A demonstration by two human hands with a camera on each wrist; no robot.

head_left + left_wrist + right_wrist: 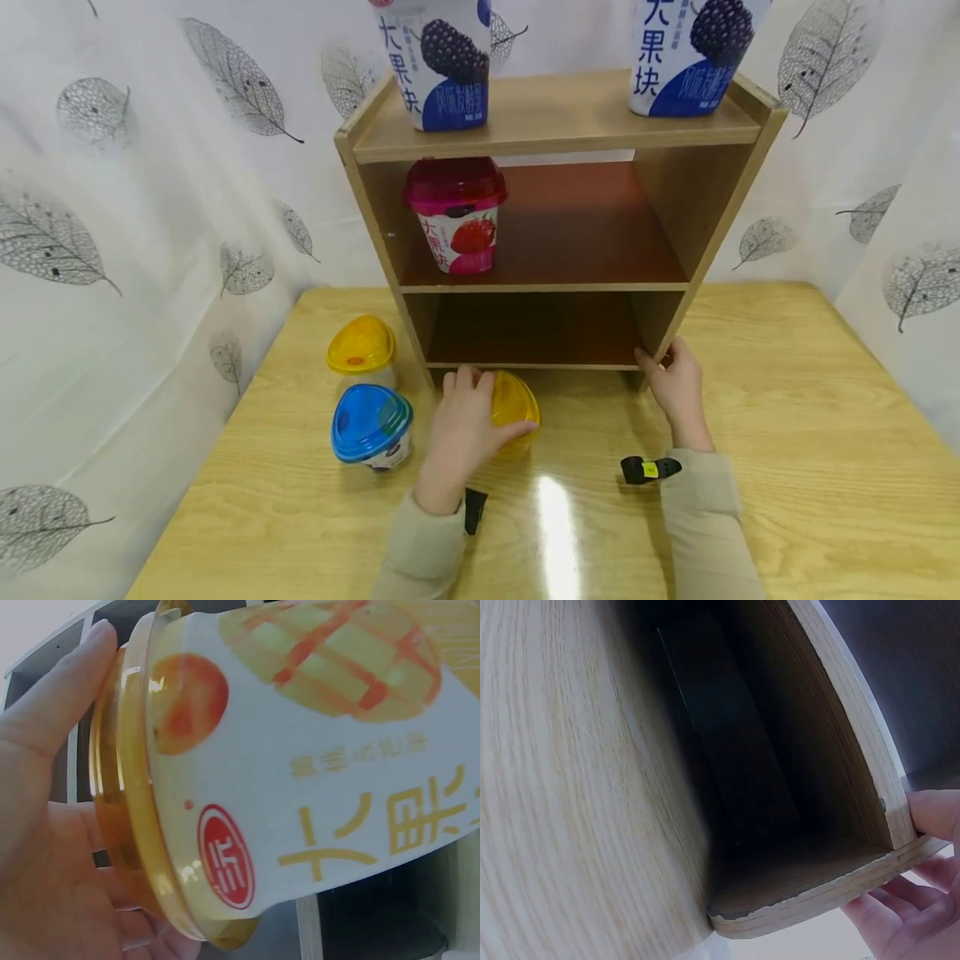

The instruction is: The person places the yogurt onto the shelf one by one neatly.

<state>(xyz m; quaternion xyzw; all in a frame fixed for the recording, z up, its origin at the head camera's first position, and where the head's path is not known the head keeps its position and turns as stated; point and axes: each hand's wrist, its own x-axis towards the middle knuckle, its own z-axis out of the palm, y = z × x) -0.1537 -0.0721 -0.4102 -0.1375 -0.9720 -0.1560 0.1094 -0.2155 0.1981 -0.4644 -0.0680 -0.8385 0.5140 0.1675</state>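
In the head view my left hand (459, 429) grips a yogurt cup by its yellow lid (516, 403), in front of the shelf's lowest board. The left wrist view shows the yogurt cup (240, 765) up close, white with a mango and peach print, the thumb on one side of its lid and the fingers on the other. My right hand (678, 392) holds the lower right side panel of the wooden shelf (577, 225). Up close in the right wrist view, thumb and fingers pinch that panel's edge (802, 900) from both sides.
Left of the shelf, a yellow-lidded cup (362, 350) and a blue-lidded cup (371, 425) stand on the wooden table (810, 467). A pink-lidded strawberry cup (457, 217) sits on the middle board. Two blackberry cups, left (442, 67) and right (686, 58), stand on top.
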